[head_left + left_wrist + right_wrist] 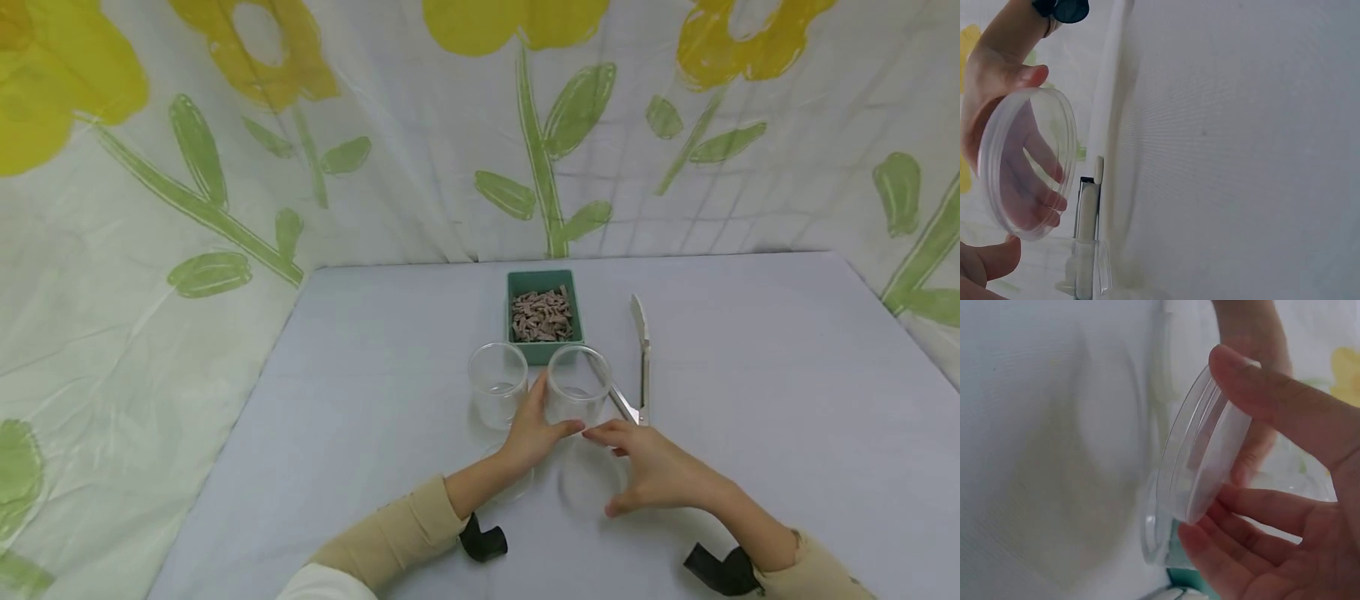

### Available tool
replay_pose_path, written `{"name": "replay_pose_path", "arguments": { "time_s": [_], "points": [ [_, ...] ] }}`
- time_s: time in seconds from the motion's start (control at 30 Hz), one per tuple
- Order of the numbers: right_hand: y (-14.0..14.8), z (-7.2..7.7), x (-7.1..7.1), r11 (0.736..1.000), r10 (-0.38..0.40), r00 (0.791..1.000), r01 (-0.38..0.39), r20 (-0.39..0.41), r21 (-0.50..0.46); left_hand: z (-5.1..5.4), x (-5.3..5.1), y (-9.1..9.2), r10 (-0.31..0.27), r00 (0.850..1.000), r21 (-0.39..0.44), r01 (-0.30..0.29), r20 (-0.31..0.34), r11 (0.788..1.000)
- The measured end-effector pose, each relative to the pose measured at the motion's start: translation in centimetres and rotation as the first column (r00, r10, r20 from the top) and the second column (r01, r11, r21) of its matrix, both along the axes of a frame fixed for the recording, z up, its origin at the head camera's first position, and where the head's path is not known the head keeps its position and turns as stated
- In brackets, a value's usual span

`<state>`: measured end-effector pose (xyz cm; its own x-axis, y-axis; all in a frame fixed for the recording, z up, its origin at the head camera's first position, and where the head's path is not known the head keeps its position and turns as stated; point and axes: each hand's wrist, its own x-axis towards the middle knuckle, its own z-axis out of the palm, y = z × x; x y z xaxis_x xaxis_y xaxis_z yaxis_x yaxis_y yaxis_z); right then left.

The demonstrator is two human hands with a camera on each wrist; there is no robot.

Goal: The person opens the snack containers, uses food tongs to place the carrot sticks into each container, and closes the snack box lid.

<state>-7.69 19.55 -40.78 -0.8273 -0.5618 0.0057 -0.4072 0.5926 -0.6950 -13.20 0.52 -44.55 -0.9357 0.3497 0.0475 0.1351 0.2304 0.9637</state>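
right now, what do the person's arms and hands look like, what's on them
The left hand and right hand are bare. The left sleeve and right sleeve are beige, with white cloth at the left one's upper end. A left black fitting and a right black fitting, both bent in shape, show near the wrists.

Soft light — dimmer wrist views

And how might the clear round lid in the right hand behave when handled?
The lid looks like thin plastic, so it is probably light. Pinched by the right hand, it looks unbent, so is likely fairly stiff. Being circular, it could roll if stood on edge.
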Motion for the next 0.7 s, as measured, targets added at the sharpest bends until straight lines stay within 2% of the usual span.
{"name": "replay_pose_path", "arguments": {
  "time_s": [0.17,0.27,0.33,0.37,0.43,0.53,0.57,0.63,0.7],
  "points": [
    [-0.8,-0.4,-0.2,0.993,-0.037,0.998,0.043,-0.052,0.108,0.5,0.2,0.1,0.018,0.999,-0.063,-0.016,0.036,0.998],
    [-1.3,-0.7,-0.3,0.987,-0.04,0.997,0.05,-0.064,0.154,1.2,0.7,-0.5,0.005,0.992,-0.114,0.009,0.123,0.993],
    [-1.6,-0.9,-0.3,0.981,-0.039,0.997,0.052,-0.069,0.189,1.9,1.2,-1.3,-0.019,0.976,-0.127,0.048,0.218,0.991],
    [-1.8,-1.0,-0.3,0.977,-0.034,0.996,0.05,-0.077,0.209,2.3,1.5,-1.8,-0.034,0.962,-0.126,0.07,0.269,0.99],
    [-2.3,-1.3,-0.1,0.966,-0.02,0.994,0.046,-0.105,0.254,2.9,2.0,-2.9,-0.067,0.925,-0.088,0.107,0.375,0.99],
    [-2.8,-1.5,0.1,0.946,0.014,0.98,0.051,-0.196,0.319,3.8,2.6,-4.4,-0.133,0.888,-0.011,0.154,0.441,0.988],
    [-3.0,-1.6,0.2,0.938,0.024,0.974,0.056,-0.226,0.341,4.0,2.7,-4.9,-0.152,0.881,0.008,0.166,0.449,0.986],
    [-3.0,-1.5,0.3,0.919,0.044,0.962,0.067,-0.271,0.389,4.4,3.0,-5.8,-0.181,0.877,0.019,0.192,0.445,0.981],
    [-2.7,-1.1,0.4,0.914,0.042,0.967,0.065,-0.253,0.401,4.6,3.1,-6.7,-0.214,0.876,0.007,0.234,0.433,0.972]
  ]
}}
